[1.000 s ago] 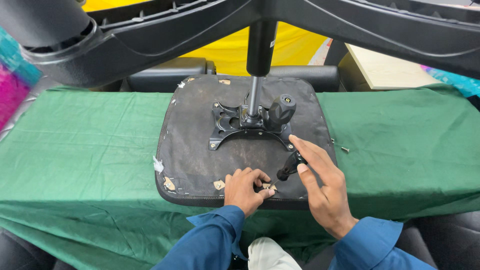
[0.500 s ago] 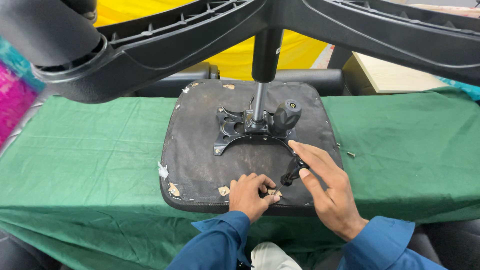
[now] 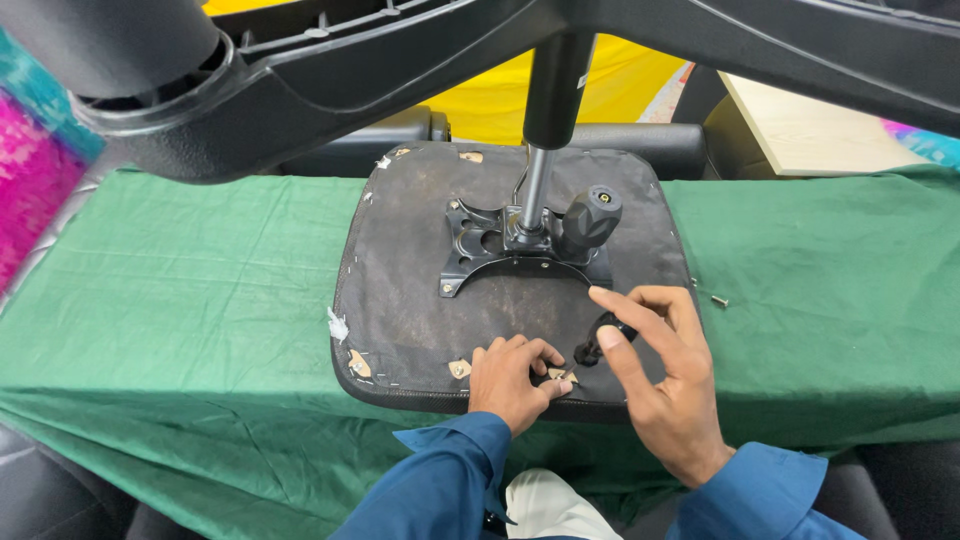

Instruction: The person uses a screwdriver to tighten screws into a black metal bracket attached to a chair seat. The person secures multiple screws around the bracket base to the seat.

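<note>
An upturned office chair seat (image 3: 410, 260) lies on a table, its dark fabric underside up. A black metal mechanism plate (image 3: 510, 250) with a gas column (image 3: 548, 110) and a round black knob (image 3: 588, 220) is bolted to its middle. My right hand (image 3: 660, 375) holds a small black-handled tool (image 3: 603, 338) with its tip down on the seat's near edge. My left hand (image 3: 512, 380) rests beside it, fingers curled and pinching at a small fitting right by the tool's tip. Both sleeves are blue.
A green cloth (image 3: 170, 300) covers the table. The chair's black star base (image 3: 330, 60) arches overhead across the top of the view. A small screw (image 3: 718, 299) lies on the cloth right of the seat. A light wooden board (image 3: 810, 130) stands at the back right.
The view has moved closer and shifted a little. Both hands stay at the seat's near edge with the tool; my right fingers have spread slightly.
</note>
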